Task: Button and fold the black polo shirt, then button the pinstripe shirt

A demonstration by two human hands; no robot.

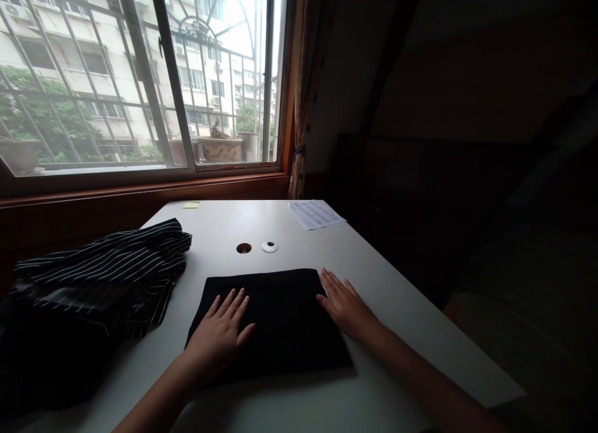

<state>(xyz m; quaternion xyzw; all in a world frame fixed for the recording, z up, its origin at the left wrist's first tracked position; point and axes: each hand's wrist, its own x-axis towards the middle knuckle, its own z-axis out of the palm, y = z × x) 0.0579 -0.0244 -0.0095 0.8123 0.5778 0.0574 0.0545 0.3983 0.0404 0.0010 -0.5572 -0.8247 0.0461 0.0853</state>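
Observation:
A black cloth, folded into a flat rectangle, lies on the white table in front of me. My left hand rests flat on its near left part, fingers stretched out and slightly spread. My right hand lies flat at the cloth's right edge, fingers extended, partly on the cloth and partly on the table. Neither hand holds anything.
A pile of dark striped garments sits at the table's left. Behind the cloth are a round cable hole and its cap. A printed sheet lies far right, a yellow note near the window. Right of the table is dark.

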